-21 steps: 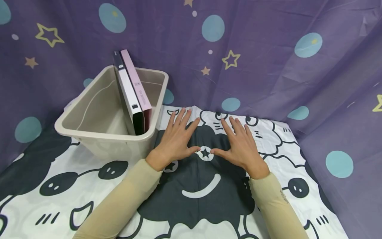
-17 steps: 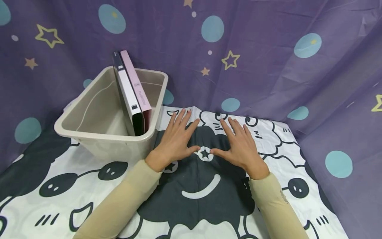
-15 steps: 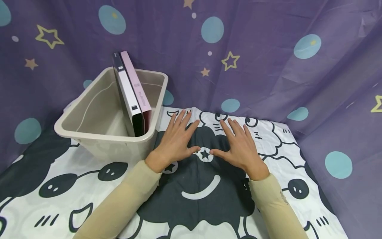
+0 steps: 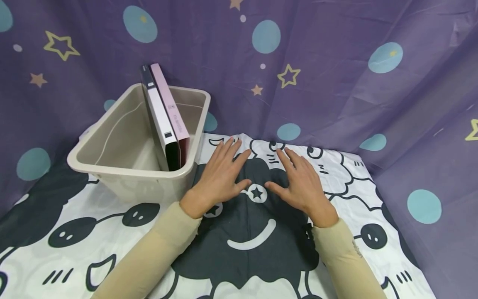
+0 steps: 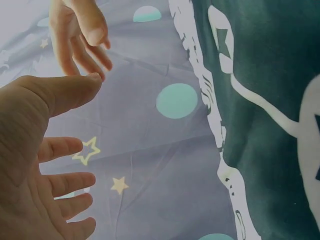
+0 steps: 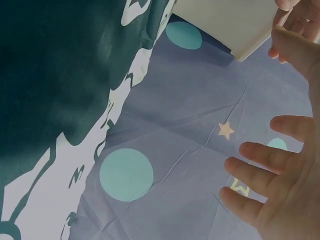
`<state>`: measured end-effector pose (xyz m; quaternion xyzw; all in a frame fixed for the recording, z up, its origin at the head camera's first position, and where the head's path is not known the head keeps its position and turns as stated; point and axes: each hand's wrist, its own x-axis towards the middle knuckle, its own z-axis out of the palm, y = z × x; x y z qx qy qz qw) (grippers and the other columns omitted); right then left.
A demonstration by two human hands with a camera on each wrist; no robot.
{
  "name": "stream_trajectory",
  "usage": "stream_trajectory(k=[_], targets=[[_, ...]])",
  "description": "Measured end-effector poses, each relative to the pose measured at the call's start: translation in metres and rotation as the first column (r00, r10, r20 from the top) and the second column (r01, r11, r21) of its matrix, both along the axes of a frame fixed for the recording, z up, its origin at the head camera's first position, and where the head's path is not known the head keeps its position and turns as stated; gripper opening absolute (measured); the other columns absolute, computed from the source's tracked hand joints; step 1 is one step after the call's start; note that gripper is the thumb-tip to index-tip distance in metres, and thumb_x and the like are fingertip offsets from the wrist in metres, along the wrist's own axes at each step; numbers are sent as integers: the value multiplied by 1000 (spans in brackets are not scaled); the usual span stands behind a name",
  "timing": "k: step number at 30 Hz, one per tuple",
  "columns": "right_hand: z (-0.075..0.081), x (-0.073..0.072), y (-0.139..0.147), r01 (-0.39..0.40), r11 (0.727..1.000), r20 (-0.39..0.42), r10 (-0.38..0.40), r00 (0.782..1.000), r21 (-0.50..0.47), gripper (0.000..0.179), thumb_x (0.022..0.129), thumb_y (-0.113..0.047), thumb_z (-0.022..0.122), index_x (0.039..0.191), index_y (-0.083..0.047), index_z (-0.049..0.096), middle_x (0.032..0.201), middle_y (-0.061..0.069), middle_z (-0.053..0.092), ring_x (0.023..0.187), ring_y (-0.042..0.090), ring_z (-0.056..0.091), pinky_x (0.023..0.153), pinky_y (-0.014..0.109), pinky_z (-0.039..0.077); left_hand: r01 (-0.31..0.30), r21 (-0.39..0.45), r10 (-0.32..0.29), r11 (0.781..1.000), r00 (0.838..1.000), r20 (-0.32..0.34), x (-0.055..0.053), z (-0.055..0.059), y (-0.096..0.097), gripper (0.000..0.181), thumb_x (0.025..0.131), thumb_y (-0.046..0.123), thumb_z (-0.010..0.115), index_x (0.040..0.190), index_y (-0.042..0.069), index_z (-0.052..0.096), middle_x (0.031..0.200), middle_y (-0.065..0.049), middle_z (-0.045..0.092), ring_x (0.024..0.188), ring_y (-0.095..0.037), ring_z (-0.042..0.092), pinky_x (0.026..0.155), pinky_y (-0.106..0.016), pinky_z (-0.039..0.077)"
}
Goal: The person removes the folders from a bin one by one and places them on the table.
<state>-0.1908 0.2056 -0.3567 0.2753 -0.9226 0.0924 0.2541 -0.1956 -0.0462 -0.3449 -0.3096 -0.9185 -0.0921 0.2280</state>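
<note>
My left hand (image 4: 219, 177) is over the dark sheep print just right of the bin, palm down, fingers extended and thumb out toward the other hand. My right hand (image 4: 301, 182) mirrors it on the right side of the print. Both hold nothing, and the two thumbs point at each other with a gap between them. The wrist views show relaxed fingers, with nothing between fingers and thumb. Nearest the left hand stands a beige plastic bin (image 4: 130, 182). Inside it a white-and-black binder (image 4: 161, 114) and a pink binder (image 4: 169, 99) lean side by side against its right part.
A white sheet (image 4: 198, 286) with black cartoon sheep covers the surface under the bin and hands. Behind it and along the right side hangs a purple curtain (image 4: 328, 104) with stars and teal dots.
The hands have shifted only slightly, the right thumb drawing a little up and away from the left one. The bin and binders stay put.
</note>
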Motion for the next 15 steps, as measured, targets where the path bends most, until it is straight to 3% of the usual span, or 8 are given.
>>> stream_trajectory(k=[6,15], targets=[[2,-1,-1,-48,997,-47,45,998,-54,86,79,-57,67,146,-12,39,140,17,46,124,33,46,100,51,37,13,32,-12,999,999,-31,4,7,0,76,77,45,76,138,10,48,143,-21,41,137,-38,28,112,-51,18],[4,2,-2,-59,993,-73,52,996,-100,81,80,-54,68,144,-12,43,136,16,50,120,34,50,96,50,40,46,69,-41,997,997,-66,9,13,2,72,76,41,77,135,8,51,141,-21,44,135,-38,32,111,-51,21]])
